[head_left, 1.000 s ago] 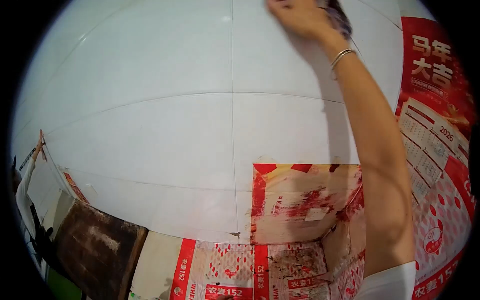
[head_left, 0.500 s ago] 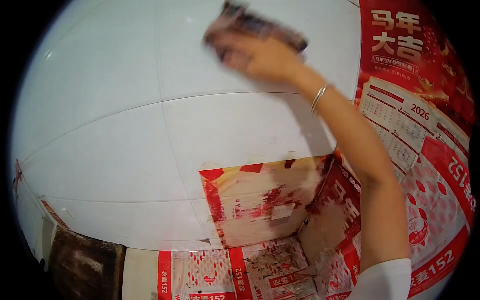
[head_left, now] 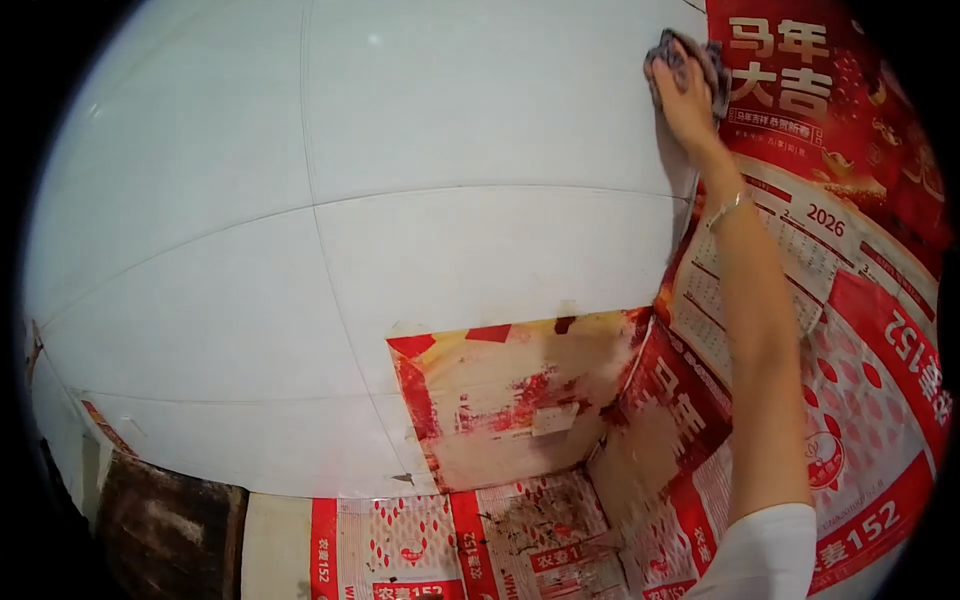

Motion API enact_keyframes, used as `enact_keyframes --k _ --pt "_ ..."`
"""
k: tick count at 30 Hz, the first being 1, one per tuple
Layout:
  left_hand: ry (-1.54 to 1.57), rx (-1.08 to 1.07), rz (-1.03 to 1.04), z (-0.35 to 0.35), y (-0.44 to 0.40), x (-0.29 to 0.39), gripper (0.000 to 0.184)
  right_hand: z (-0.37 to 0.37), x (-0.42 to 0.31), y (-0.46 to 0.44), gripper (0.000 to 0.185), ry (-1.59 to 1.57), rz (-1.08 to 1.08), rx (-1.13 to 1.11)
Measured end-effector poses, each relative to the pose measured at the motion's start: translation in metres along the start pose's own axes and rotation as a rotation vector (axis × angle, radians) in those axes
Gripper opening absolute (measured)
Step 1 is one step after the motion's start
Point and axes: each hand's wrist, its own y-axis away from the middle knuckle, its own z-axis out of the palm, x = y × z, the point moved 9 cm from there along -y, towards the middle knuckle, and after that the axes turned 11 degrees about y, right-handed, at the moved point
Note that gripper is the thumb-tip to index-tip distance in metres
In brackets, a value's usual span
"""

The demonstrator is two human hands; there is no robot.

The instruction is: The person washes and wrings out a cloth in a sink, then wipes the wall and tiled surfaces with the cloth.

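My right hand (head_left: 686, 108) is closed round a dark, patterned cloth (head_left: 708, 72) and presses it on the white tiled wall (head_left: 480, 110), at the corner beside a red poster (head_left: 780, 75). A silvery bracelet (head_left: 727, 211) circles the wrist, and the arm stretches up from a white sleeve at the lower right. Part of the cloth sticks out on both sides of the fingers. My left hand does not show.
A calendar sheet (head_left: 765, 225) and red-and-white printed sacking (head_left: 850, 420) cover the right wall. Stained, torn paper (head_left: 500, 400) lines the lower corner. A dark brown board (head_left: 170, 525) stands at the lower left. Dirt lies on the printed sacking (head_left: 545, 520) below.
From the upper wall the right hand went left with the cloth, then right to the corner by the poster. The view has shifted to the right.
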Motion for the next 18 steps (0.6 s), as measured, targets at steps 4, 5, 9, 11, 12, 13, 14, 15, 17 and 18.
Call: enact_keyframes --k 4,5,9,11,12,13,14,15,17,18 --pt "0.216 0.011 -0.069 0.003 -0.024 -0.055 0.028 0.016 0.022 0.100 0.066 -0.008 0.061 -0.157" --pt "0.068 -0.017 0.032 0.002 -0.011 -0.004 0.028 0.021 0.031 0.134 0.065 -0.021 0.083 -0.176" --pt "0.298 -0.072 -0.099 0.016 0.005 -0.023 0.032 0.040 0.035 0.260 0.062 0.050 0.121 -0.273" --pt "0.350 -0.132 -0.136 0.024 0.014 -0.022 0.033 0.052 -0.011 0.289 0.059 0.117 -0.001 -0.351" --pt "0.342 -0.131 -0.143 0.024 0.018 -0.017 0.033 0.060 -0.046 0.297 0.057 0.100 -0.085 -0.412" --pt "0.243 -0.134 -0.143 0.025 0.025 -0.002 0.033 0.079 -0.081 0.304 0.051 0.240 -0.091 -0.604" --pt "0.148 -0.137 -0.143 0.028 0.029 0.008 0.032 0.087 -0.123 0.312 0.048 0.138 -0.270 -0.583" --pt "0.202 -0.128 -0.130 0.031 0.031 0.014 0.031 0.096 -0.155 0.324 0.050 -0.025 -0.370 -0.692" --pt "0.225 -0.092 -0.099 0.034 0.030 0.014 0.031 0.109 -0.213 0.348 0.042 -0.136 -0.562 -0.670" --pt "0.253 -0.059 -0.061 0.036 0.030 0.014 0.031 0.116 -0.222 0.353 0.042 -0.142 -0.561 -0.681"
